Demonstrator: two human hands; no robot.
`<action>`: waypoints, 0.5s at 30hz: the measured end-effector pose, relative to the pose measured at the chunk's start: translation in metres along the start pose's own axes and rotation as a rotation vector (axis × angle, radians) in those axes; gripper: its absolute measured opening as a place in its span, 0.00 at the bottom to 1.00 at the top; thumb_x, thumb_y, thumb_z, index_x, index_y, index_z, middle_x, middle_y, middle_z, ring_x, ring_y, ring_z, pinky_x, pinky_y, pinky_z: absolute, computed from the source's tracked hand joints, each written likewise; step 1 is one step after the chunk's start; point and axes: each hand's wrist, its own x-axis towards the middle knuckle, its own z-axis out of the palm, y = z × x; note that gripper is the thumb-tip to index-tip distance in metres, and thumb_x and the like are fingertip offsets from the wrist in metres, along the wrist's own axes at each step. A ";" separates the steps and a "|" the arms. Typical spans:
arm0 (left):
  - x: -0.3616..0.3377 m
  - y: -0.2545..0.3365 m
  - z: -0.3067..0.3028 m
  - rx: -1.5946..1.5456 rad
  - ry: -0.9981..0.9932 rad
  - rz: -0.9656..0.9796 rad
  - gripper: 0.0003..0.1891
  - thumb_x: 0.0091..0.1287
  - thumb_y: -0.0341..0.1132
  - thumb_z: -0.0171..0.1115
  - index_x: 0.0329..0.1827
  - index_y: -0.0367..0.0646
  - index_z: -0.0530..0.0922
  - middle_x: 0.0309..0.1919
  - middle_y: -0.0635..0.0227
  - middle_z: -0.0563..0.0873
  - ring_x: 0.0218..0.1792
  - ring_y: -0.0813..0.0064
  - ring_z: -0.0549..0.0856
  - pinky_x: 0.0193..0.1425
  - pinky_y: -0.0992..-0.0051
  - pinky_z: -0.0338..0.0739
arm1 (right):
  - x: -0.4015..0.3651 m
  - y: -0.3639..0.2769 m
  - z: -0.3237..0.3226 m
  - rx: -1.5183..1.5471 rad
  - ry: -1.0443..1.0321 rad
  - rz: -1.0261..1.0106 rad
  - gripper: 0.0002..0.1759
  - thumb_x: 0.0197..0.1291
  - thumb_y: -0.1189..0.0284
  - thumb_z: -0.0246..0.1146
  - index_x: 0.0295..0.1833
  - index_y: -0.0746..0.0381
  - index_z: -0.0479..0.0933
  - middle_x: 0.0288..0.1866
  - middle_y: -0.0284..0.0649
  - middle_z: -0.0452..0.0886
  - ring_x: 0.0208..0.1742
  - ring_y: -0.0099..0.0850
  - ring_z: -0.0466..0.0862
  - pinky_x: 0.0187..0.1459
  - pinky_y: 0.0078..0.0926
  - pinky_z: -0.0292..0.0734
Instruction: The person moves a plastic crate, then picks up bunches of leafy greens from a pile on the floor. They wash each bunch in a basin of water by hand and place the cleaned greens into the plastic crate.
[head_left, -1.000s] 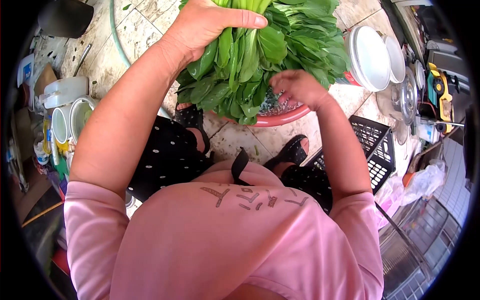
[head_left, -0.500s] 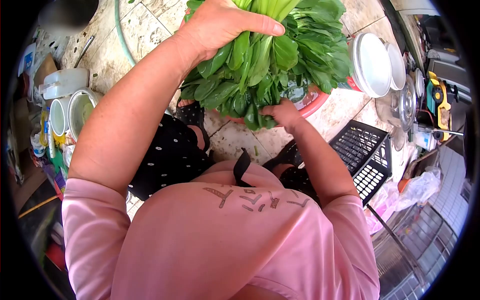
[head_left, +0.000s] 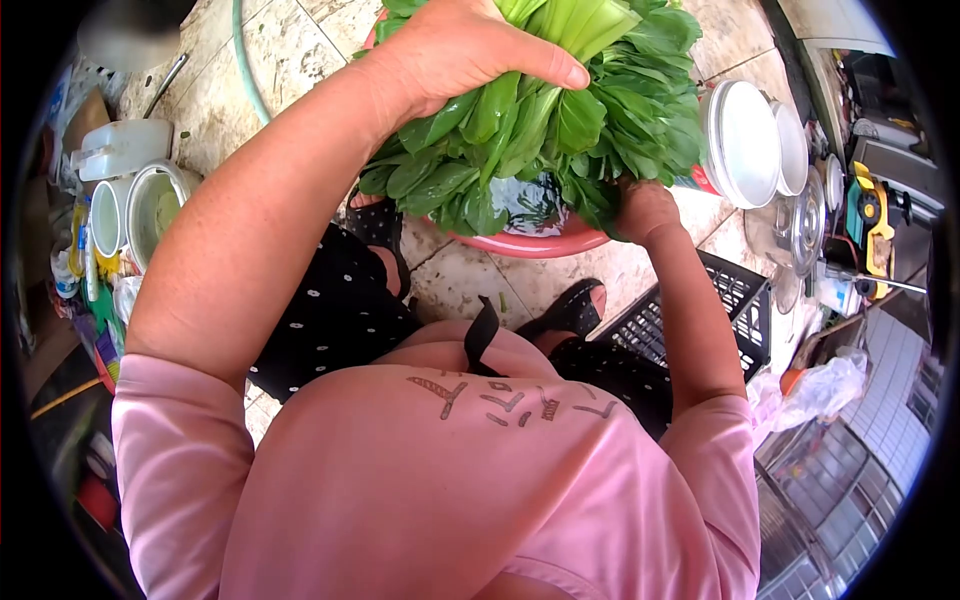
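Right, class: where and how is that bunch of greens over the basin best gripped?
Probably by its pale stems, palm down from above, as the left hand does: they gather into a narrow bundle, while the leaves fan out wide and loose over the red basin.

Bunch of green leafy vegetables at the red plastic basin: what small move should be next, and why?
Probably the right hand should ease the dark green leaves inward: they overhang the red plastic basin, water shows inside, and the left hand holds the pale green stems.
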 end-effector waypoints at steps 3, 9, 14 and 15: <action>0.003 0.000 0.000 0.001 -0.026 0.021 0.25 0.55 0.19 0.71 0.58 0.37 0.77 0.47 0.64 0.85 0.46 0.74 0.84 0.53 0.74 0.81 | -0.020 -0.032 -0.033 0.058 0.032 -0.079 0.21 0.55 0.58 0.63 0.51 0.58 0.80 0.50 0.53 0.82 0.53 0.46 0.82 0.56 0.40 0.76; 0.005 0.001 0.006 0.045 -0.013 -0.018 0.26 0.53 0.20 0.73 0.57 0.38 0.77 0.47 0.65 0.85 0.47 0.74 0.84 0.54 0.74 0.80 | 0.008 -0.080 0.011 0.238 0.215 -0.248 0.15 0.53 0.62 0.63 0.44 0.59 0.81 0.46 0.45 0.82 0.51 0.44 0.80 0.54 0.41 0.74; 0.000 0.001 0.005 0.132 0.036 -0.001 0.27 0.53 0.21 0.73 0.58 0.38 0.77 0.48 0.65 0.85 0.48 0.73 0.83 0.55 0.74 0.79 | 0.036 -0.089 0.058 0.137 0.444 0.033 0.18 0.56 0.69 0.56 0.53 0.57 0.75 0.51 0.40 0.78 0.56 0.41 0.75 0.55 0.45 0.68; -0.001 0.001 0.004 0.134 0.037 0.000 0.27 0.53 0.21 0.73 0.58 0.38 0.77 0.48 0.65 0.85 0.48 0.73 0.83 0.55 0.74 0.79 | 0.039 -0.088 0.068 0.138 0.446 0.032 0.18 0.56 0.69 0.56 0.53 0.57 0.75 0.51 0.40 0.78 0.56 0.41 0.75 0.55 0.45 0.68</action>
